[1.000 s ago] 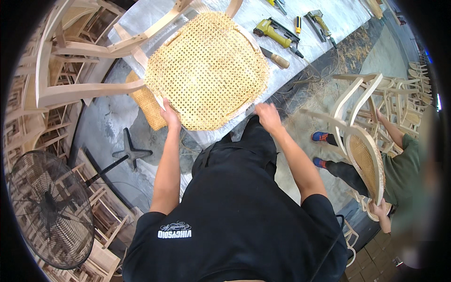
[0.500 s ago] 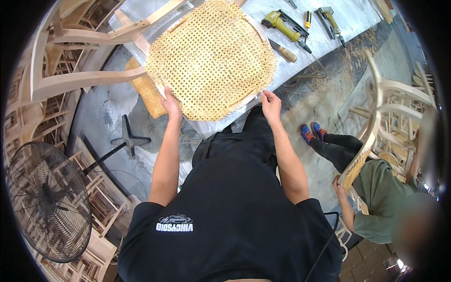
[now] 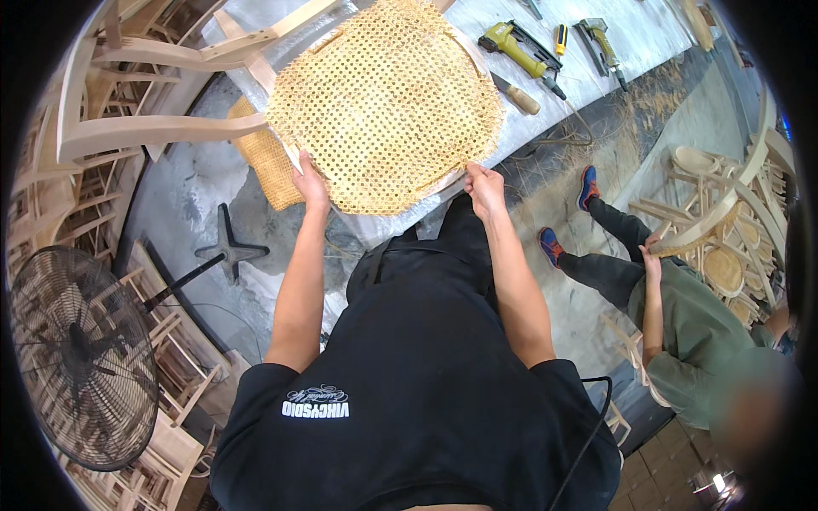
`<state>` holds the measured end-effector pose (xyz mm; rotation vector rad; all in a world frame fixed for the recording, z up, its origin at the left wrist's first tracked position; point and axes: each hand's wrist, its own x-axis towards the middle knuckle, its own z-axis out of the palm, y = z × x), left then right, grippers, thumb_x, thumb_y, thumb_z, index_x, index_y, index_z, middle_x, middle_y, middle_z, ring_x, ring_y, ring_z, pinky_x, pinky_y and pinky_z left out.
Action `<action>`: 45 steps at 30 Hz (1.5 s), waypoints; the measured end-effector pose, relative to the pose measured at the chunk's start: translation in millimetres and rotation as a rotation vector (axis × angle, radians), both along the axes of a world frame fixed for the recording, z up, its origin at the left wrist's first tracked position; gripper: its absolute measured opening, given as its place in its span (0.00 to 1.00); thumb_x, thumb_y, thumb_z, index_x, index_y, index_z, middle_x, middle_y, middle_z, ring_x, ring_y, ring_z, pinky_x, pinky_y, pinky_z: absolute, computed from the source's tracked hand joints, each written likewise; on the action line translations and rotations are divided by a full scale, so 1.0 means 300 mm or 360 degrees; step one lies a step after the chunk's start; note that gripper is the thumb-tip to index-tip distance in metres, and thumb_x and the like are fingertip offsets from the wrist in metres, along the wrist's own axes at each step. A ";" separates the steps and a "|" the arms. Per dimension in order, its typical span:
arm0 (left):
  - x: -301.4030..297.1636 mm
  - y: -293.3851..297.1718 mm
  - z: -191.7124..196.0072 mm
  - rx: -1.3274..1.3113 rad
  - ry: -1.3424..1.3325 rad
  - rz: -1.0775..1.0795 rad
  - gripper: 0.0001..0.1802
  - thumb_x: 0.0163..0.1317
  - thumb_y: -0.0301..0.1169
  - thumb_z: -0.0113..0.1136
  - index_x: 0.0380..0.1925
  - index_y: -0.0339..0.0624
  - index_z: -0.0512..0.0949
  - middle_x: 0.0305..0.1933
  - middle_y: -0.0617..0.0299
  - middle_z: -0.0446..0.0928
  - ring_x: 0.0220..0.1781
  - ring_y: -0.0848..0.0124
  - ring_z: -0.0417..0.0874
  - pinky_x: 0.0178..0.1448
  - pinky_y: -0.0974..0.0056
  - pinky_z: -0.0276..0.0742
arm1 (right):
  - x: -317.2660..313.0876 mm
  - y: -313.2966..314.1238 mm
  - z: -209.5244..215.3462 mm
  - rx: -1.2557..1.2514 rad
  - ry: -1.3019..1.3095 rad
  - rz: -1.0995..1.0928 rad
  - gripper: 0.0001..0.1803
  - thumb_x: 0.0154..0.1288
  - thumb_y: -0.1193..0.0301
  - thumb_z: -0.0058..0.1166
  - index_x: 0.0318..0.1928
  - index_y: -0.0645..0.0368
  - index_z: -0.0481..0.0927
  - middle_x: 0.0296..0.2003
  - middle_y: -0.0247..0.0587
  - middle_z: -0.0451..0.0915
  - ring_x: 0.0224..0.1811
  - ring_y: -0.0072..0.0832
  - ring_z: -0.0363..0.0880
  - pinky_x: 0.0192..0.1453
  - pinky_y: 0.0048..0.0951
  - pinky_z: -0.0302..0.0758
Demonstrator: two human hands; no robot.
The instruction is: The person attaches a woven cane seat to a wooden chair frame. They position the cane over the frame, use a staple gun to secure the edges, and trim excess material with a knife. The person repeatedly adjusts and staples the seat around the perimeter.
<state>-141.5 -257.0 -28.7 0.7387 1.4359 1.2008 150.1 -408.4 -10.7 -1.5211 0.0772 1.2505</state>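
A woven cane seat panel [image 3: 383, 111] with frayed edges lies over a pale wooden chair seat, in front of me on the worktable. The chair's bare wooden frame [image 3: 170, 130] reaches out to the left. My left hand [image 3: 313, 182] is closed on the seat's near left edge, thumb on top and the other fingers mostly hidden. At the near right edge, my right hand [image 3: 486, 189] is closed in a pinch on the fringe of the cane panel. Another piece of woven cane [image 3: 271, 170] hangs at the left, partly behind the seat.
On the metal-topped table [image 3: 545, 111] lie a green nail gun [image 3: 517, 48], a second air tool [image 3: 601, 51], a yellow-handled cutter [image 3: 561, 39] and a wooden-handled tool [image 3: 517, 94]. A fan [image 3: 81, 349] stands left. At right, a co-worker [image 3: 682, 315] holds a chair frame.
My right hand has shifted slightly left onto the cane's edge; my left hand stays put. The co-worker has stepped and turned the chair frame away to the right.
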 end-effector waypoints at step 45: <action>-0.011 -0.004 0.007 -0.0017 -0.0051 0.0008 0.29 0.75 0.47 0.52 0.60 0.31 0.72 0.55 0.57 0.78 0.53 0.70 0.79 0.58 0.65 0.74 | 0.011 0.054 0.126 -0.0235 -0.1944 0.0999 0.12 0.62 0.63 0.66 0.35 0.59 0.82 0.35 0.42 0.82 0.37 0.43 0.83 0.41 0.42 0.77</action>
